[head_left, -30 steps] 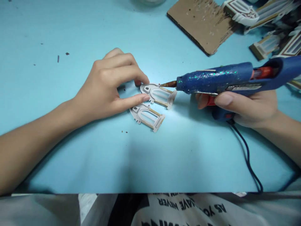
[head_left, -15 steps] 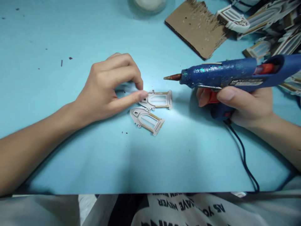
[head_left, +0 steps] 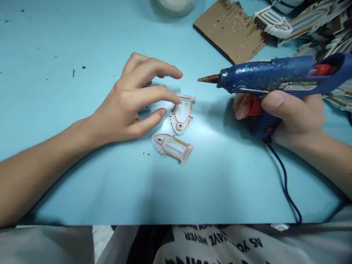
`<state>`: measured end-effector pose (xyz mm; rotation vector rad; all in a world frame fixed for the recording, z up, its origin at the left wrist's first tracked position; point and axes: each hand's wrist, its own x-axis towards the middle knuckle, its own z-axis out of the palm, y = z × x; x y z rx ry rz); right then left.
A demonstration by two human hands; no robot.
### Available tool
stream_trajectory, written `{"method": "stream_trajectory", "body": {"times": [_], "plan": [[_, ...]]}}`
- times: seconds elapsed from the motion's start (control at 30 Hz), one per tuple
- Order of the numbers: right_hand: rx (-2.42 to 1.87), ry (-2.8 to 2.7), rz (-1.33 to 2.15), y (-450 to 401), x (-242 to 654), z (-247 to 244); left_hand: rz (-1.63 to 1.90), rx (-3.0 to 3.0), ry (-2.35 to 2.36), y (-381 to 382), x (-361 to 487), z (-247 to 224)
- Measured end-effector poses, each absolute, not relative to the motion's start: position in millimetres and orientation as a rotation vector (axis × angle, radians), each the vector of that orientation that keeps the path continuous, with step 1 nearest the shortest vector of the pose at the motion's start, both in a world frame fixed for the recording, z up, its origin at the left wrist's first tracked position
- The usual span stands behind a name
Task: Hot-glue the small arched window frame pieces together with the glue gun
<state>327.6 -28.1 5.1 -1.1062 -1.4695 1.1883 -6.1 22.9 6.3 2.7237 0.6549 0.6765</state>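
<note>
My right hand point(head_left: 291, 113) is wrapped round the handle of a blue glue gun point(head_left: 264, 77), a finger at its red trigger and its nozzle pointing left above the table. My left hand point(head_left: 137, 99) has its fingers spread, with one fingertip on the edge of a small white arched window piece point(head_left: 183, 113). That piece lies with its arched end toward me. Just below it rests a second arched window piece point(head_left: 173, 147), its arched end pointing left. Both have brownish side strips and pale panes.
A torn piece of cardboard point(head_left: 228, 33) lies at the back, beside a heap of similar window pieces point(head_left: 310, 22) at the far right. A round pale container point(head_left: 177, 5) stands at the top edge. The gun's black cord point(head_left: 284, 176) runs toward the table's front edge.
The upper window piece has turned so its arch points toward me instead of left. My left fingers have spread from a pinch. The glue gun has shifted slightly up and right.
</note>
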Motion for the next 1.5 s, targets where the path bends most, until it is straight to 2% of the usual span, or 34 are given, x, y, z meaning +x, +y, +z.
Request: {"method": "stream_trajectory", "body": {"times": [0.1,0.47,0.6,1.07,1.5], "plan": [[-1.119,-1.48,1.203,-29,329,4,0.649,2.786,0.518,27,-8,1],[-1.076,-1.488,1.2,-28,331,6,0.566,2.673,0.679,27,-3,3],[-1.04,-1.61,1.148,-30,341,2,0.646,2.709,0.591,30,-3,3],[-0.986,-1.886,1.026,-30,359,-7,0.425,2.647,0.654,34,3,10],[-0.926,-2.053,1.094,-21,361,1,0.404,2.574,0.666,38,10,18]]}}
